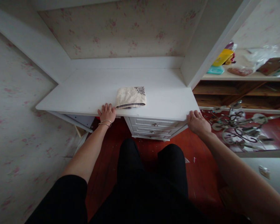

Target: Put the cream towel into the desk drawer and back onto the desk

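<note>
A white desk (93, 90) with a hutch frame above it stands in front of me. My left hand (107, 113), with a thin bangle at its wrist, grips the front edge of the desktop, its fingers over the top. At the desk's front right corner, my right hand (198, 122) is closed around the edge, and its thumb is hidden. A folded cream cloth (130, 97) with a dark border and a dark printed pattern lies on the desktop, just right of my left hand.
White drawers (156, 124) sit under the desk's right half. To the right, a chandelier (245, 124) with curved arms lies low by a wooden shelf unit (219, 87) topped with plastic bags (262, 57). Small scraps (187, 160) litter the red floor (151, 152). Floral-papered wall (18, 124) borders the left.
</note>
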Action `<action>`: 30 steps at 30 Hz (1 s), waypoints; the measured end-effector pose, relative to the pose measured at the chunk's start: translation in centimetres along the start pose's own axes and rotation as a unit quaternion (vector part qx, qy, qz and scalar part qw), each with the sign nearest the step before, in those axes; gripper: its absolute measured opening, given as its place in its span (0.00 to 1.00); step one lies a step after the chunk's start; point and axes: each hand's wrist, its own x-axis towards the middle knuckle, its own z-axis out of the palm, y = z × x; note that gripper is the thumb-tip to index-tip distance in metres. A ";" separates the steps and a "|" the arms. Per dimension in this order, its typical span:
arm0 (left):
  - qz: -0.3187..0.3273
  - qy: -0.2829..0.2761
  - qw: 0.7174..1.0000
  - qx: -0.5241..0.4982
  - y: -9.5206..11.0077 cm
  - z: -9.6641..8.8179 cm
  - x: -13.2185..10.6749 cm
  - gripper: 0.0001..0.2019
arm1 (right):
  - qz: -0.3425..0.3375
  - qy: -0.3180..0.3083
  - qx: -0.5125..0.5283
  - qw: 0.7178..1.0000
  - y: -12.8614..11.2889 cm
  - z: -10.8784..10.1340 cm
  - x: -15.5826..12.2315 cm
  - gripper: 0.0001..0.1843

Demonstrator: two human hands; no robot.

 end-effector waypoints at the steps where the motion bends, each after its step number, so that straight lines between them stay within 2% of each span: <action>1: 0.000 -0.001 1.000 0.001 0.0 0.0 0.0 0.28 | 0.000 0.001 -0.001 1.000 0.0 0.1 0.0 0.31; 12: 0.012 0.026 1.000 -0.006 -0.3 0.6 0.2 0.27 | 0.004 -0.009 -0.002 1.000 0.1 0.3 0.1 0.32; 22: 0.010 0.009 1.000 -0.012 -0.3 0.3 0.3 0.26 | -0.012 0.015 -0.015 1.000 0.3 0.5 0.1 0.30; 25: 0.012 0.024 0.999 -0.032 -0.2 -0.2 0.1 0.24 | -0.011 0.011 -0.011 1.000 0.1 0.2 0.0 0.29; 27: 0.044 0.067 0.995 -0.050 0.2 -0.6 -0.8 0.20 | -0.004 0.009 -0.003 1.000 0.0 0.0 0.0 0.29; 30: 0.153 0.126 0.975 -0.096 1.8 -0.9 -3.7 0.16 | 0.003 0.012 0.000 1.000 -0.2 -0.2 0.0 0.29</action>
